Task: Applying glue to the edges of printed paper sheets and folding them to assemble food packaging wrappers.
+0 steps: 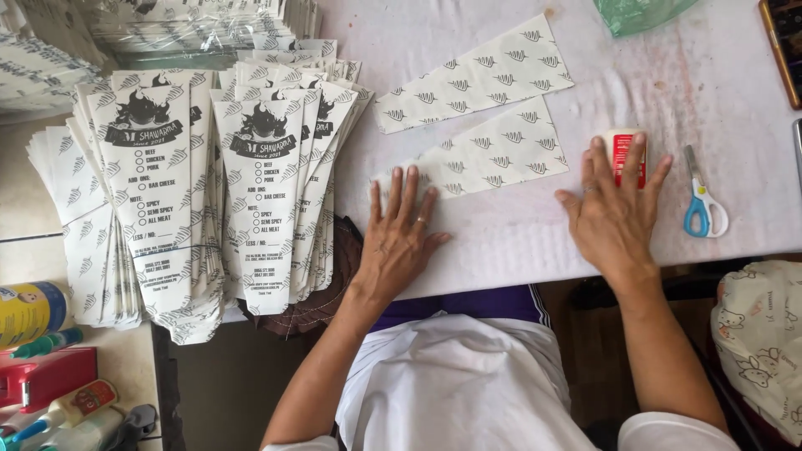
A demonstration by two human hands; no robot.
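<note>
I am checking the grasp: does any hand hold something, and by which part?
Nothing is gripped. The left hand presses flat on a printed paper sheet; the right hand covers a glue stick.

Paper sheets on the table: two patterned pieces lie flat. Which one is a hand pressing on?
The nearer sheet: the left hand rests its fingertips on its lower-left end. The farther sheet lies untouched.

The left hand (pixel 401 238) presses flat on a patterned paper sheet (pixel 493 154); the right hand (pixel 614 213) covers a glue stick (pixel 622 149) (scissors (pixel 702 205) just beside) on the desk (pixel 710 100).
</note>
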